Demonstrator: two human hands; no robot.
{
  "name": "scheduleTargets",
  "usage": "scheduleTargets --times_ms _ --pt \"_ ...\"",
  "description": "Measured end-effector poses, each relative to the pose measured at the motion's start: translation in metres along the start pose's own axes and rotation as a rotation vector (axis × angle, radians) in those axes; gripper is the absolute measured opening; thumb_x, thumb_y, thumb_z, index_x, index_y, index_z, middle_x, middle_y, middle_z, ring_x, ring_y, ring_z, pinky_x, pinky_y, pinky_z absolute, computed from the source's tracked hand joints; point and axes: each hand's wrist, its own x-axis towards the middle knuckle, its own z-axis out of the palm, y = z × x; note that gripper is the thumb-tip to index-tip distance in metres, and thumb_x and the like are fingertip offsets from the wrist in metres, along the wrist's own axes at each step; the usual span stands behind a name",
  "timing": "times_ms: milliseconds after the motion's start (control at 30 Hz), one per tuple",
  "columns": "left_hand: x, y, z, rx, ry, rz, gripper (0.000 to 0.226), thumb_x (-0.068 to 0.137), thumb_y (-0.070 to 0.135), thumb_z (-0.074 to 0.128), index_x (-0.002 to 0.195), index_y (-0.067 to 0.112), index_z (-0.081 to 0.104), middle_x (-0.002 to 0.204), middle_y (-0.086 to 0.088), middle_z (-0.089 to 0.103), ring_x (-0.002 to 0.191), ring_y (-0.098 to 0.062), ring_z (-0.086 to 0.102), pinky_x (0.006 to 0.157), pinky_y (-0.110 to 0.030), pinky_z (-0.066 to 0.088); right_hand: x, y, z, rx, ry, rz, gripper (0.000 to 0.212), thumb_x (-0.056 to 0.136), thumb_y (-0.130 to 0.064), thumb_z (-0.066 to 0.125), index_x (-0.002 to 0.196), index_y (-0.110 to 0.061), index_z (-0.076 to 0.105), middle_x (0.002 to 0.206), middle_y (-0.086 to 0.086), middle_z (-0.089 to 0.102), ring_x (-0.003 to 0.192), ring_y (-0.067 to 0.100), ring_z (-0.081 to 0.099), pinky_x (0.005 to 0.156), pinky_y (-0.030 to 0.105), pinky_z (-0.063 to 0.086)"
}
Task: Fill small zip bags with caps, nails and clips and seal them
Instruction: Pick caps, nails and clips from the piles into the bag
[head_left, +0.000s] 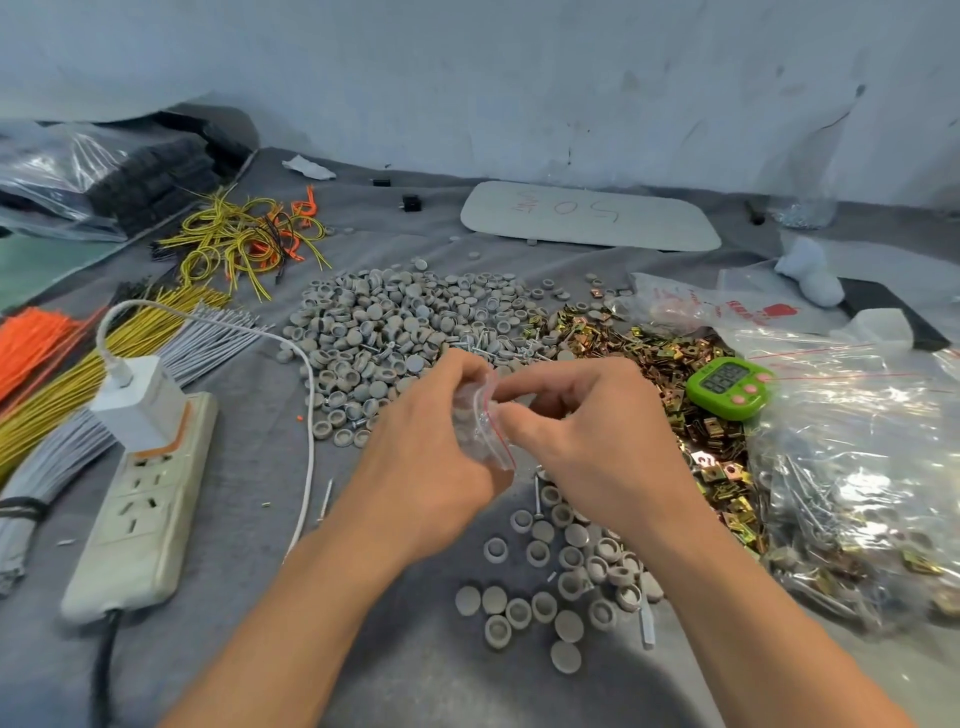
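Observation:
A small clear zip bag (485, 431) with a red seal line is held between both hands above the grey cloth. My left hand (431, 457) grips its left side, and my right hand (582, 436) pinches the red top edge. What is inside the bag is hard to make out. A large heap of grey caps (384, 332) lies beyond the hands, and a smaller group of caps (556, 571) lies under my right forearm. Brass-coloured clips (670, 364) spread out at the right. A few nails (326, 499) lie loose on the cloth.
A green timer (727, 387) sits on the clips. Clear bags (852, 467) of filled packs pile up at the right. A power strip (140, 509) with a white charger (140, 402) lies at the left, beside bundles of yellow, orange and grey wires (104, 358).

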Motion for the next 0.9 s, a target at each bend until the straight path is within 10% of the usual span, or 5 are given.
scheduleTargets --times_ms 300,700,900 --pt "0.001 -0.004 -0.002 -0.167 0.057 -0.031 0.055 0.055 0.034 0.077 0.105 0.040 0.055 0.101 0.025 0.067 0.087 0.003 0.066 0.068 -0.015 0.051 0.007 0.016 -0.023 -0.186 0.148 0.112 0.019 0.088 -0.017 0.078 0.078 -0.033 0.081 0.049 -0.018 0.061 0.038 0.004 0.046 0.040 0.011 0.033" --pt "-0.001 0.001 0.001 -0.158 0.074 -0.037 0.056 0.059 0.033 0.081 0.107 0.041 0.053 0.104 0.026 0.066 0.089 0.006 0.064 0.067 -0.018 0.047 0.003 0.025 -0.018 -0.697 -0.188 0.269 0.009 0.080 -0.038 0.082 0.082 -0.033 0.075 0.072 -0.014 0.068 0.069 0.009 0.064 0.058 0.025 0.047" --pt "-0.001 -0.001 0.003 -0.086 0.056 -0.028 0.058 0.063 0.026 0.084 0.106 0.045 0.050 0.103 0.027 0.065 0.089 0.009 0.062 0.067 -0.018 0.043 0.001 0.017 -0.012 -0.836 -0.223 0.247 0.020 0.094 -0.044 0.067 0.087 -0.025 0.071 0.081 -0.004 0.070 0.084 0.024 0.067 0.090 0.039 0.051"
